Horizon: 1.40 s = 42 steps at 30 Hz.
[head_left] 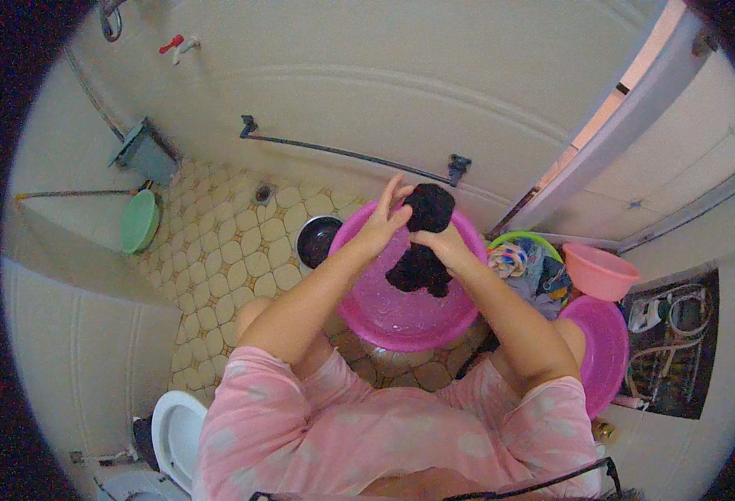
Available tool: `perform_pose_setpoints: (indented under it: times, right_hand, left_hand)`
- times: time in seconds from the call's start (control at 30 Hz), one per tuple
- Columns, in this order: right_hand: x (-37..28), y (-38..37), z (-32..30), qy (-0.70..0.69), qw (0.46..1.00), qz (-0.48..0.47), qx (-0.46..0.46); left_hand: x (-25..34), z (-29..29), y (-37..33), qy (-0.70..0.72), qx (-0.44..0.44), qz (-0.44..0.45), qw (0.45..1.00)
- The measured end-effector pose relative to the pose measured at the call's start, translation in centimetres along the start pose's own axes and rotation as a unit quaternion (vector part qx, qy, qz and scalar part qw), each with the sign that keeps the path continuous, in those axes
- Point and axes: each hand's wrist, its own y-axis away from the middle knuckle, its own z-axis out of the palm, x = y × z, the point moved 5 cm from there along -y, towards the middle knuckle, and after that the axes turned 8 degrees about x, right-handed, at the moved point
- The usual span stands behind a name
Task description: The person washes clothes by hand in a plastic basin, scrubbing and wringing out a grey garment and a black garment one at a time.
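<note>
A dark, bunched black cloth [428,208] is held up over a pink basin [373,331], and its lower part [420,271] hangs beneath my right hand. My right hand [446,248] grips the cloth around its middle, thumb pointing left. At the upper left edge of the cloth, my left hand [381,224] has its fingers and thumb curved against the fabric; the fingertips are partly hidden. Water with some foam shows inside the basin. What kind of garment the cloth is, I cannot make out.
A dark bowl [317,240] stands left of the basin. To the right are a green tub of clothes [543,271], a salmon basin [603,271] and a magenta basin [605,355]. A wall rail [346,153] runs behind. A white toilet [177,430] is at lower left.
</note>
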Motion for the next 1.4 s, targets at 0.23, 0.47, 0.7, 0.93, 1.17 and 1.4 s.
perform_pose_setpoints:
  times: [0.23,0.47,0.7,0.93,1.17,1.4]
  right_hand:
    - [-2.3,1.7,-1.5,-0.135,0.988,0.030,0.065]
    - [-3.0,2.4,-0.1,-0.097,0.994,-0.042,0.035]
    - [-2.6,2.3,0.7,-0.055,0.994,-0.095,0.026]
    - [-1.0,0.8,0.8,0.067,0.983,-0.162,0.050]
    - [-2.4,1.1,1.1,0.272,0.920,-0.273,0.067]
    - [-3.7,0.9,-0.4,-0.012,0.998,-0.041,-0.053]
  left_hand:
    - [-0.5,2.8,2.8,-0.160,-0.108,-0.054,0.980]
    - [-2.4,4.3,2.3,-0.091,-0.149,-0.043,0.984]
    - [-1.7,4.4,2.5,-0.086,-0.104,-0.041,0.990]
    - [-1.8,4.0,2.2,-0.083,-0.062,0.026,0.994]
    - [-2.8,2.5,1.4,-0.042,0.004,0.017,0.999]
    - [-0.2,1.4,1.2,0.058,-0.023,-0.043,0.997]
